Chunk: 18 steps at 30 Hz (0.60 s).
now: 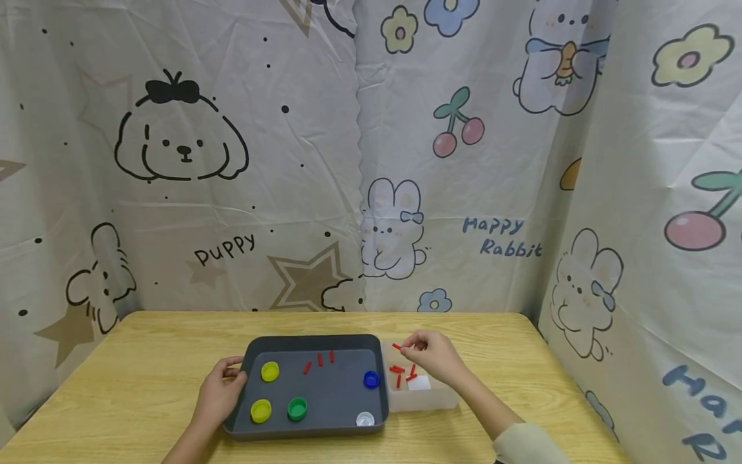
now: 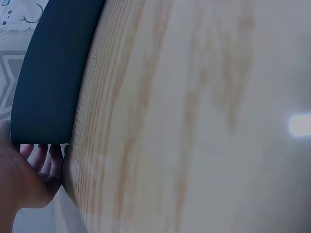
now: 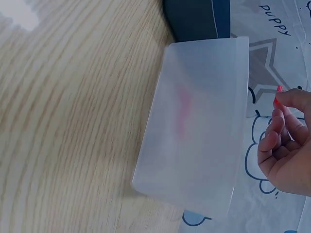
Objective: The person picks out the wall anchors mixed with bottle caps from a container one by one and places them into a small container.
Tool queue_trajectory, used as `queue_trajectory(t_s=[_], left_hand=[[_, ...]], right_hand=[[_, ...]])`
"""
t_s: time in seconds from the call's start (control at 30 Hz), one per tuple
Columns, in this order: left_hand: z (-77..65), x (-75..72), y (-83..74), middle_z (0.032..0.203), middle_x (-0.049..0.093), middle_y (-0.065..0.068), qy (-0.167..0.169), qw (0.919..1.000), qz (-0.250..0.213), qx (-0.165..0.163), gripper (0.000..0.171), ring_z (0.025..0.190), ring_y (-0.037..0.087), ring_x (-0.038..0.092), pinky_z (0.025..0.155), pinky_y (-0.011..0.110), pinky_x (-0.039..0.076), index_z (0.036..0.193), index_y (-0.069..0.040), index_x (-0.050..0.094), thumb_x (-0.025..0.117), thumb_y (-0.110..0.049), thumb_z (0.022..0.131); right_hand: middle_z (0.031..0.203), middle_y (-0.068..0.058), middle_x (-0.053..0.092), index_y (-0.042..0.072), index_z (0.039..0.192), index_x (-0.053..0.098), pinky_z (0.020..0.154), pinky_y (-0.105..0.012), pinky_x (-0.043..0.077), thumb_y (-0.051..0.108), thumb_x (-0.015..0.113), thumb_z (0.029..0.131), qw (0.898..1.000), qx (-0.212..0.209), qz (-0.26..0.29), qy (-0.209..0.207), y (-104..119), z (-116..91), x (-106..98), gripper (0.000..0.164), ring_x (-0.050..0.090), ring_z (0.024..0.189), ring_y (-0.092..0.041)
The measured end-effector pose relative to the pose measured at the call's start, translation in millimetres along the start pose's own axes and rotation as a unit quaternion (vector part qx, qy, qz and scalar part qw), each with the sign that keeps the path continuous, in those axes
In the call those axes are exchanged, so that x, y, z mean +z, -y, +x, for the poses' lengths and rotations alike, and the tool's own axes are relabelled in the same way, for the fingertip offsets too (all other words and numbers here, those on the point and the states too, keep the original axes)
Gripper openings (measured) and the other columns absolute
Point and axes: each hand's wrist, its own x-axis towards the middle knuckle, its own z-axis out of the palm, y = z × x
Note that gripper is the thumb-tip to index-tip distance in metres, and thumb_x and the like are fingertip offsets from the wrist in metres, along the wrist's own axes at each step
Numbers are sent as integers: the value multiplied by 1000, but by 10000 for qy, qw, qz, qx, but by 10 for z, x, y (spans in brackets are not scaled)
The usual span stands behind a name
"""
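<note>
At the tray's left side, my left hand point(image 1: 219, 393) grips the dark grey tray point(image 1: 336, 386) by its rim; in the left wrist view the fingers point(image 2: 43, 158) lie at the tray's end wall. My right hand point(image 1: 431, 354) is raised over the translucent box point(image 1: 426, 401), pinching a small red stick point(image 3: 278, 94) between thumb and fingertips. Several more red sticks point(image 1: 399, 381) lie loose in that box beside a white paper piece point(image 1: 419, 383). Inside the tray, three red sticks point(image 1: 320, 360) lie near the far wall.
Round caps sit in the tray: two yellow ones point(image 1: 261, 411) at the left, a green one point(image 1: 297, 409), a blue one point(image 1: 371, 379) and a clear one point(image 1: 365, 419) at the right. The box stands against the tray's right side. A printed curtain point(image 1: 313, 206) hangs behind the wooden table point(image 1: 145, 367).
</note>
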Motion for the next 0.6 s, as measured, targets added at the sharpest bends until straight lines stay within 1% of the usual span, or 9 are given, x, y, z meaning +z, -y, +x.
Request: queue_trajectory(t_s=[0.13,0.37,0.6], left_hand=[[-9,1,-1,110,56,23,-1,10000,-4,15,41,94,29,60,67,26,44,129,0,47,49,-14,91],[-14,1,-5,110,56,23,5,10000,-17,9,41,93,29,60,66,26,44,129,0,46,49,-13,91],[-23,-3,-14,110,55,24,0,10000,-31,74,41,92,29,59,66,26,44,129,1,46,48,-13,91]], right_hand=[[67,1,54,12,81,68,54,-23,38,16,68,82,10000,-6,10,49,-69,-25,-37,4,47,62,-12],[68,1,55,10,82,67,54,-23,37,15,68,82,9999,-8,-136,21,-171,-82,-115,5,46,63,-12],[68,1,53,11,82,67,54,-24,36,14,68,83,9997,128,-215,-49,-239,-112,-204,3,45,63,-12]])
